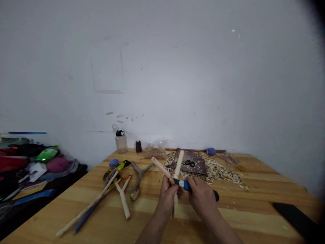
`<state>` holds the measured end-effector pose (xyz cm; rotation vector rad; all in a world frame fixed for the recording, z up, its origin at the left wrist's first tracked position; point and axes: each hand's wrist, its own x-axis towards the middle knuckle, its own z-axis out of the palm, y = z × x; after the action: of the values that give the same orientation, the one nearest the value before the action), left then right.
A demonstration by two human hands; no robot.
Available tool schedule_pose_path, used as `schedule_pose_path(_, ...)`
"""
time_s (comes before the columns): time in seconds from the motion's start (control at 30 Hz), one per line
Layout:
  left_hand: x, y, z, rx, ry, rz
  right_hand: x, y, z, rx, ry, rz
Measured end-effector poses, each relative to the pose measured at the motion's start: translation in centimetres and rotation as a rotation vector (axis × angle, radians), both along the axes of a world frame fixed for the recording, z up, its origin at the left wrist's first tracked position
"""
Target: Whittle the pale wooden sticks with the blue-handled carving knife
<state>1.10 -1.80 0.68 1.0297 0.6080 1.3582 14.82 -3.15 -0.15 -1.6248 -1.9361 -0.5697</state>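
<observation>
In the head view, my left hand (166, 192) is closed around a peeled forked stick (179, 164) just above the table. Its two pale prongs point up and away, and its stem hangs below the hand. My right hand (202, 197) grips a knife (187, 185) by its blue and black handle. The knife's front end meets the stick near the fork, beside my left fingers; the blade itself can hardly be made out. Left of my hands lie a smaller peeled forked stick (123, 198) and a grey forked branch (139, 176) with its bark on.
Wood shavings (215, 169) spread around a dark sheet (200, 166) bearing scissors (190, 163). Long sticks (86, 208) lie at left. A bottle (121, 142), dark thread spool (138, 146) and blue yarn ball (211, 151) stand near the wall. A black flat object (294, 217) lies right.
</observation>
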Motion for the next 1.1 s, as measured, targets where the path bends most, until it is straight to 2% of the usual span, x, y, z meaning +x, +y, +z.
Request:
schedule_pose_path(0.23,-0.21,0.21,-0.58,0.016,-0.019,0.002,0.03,0.06,-0.11,0.083,-0.036,-0.010)
schedule_pose_path(0.7,0.40,0.42,-0.44,0.058,0.154,0.075,-0.25,-0.15,-0.04,0.082,-0.041,-0.028)
schedule_pose_path(1.1,0.75,0.43,-0.85,0.016,0.170,0.066,-0.52,-0.37,0.28,0.124,-0.098,-0.083)
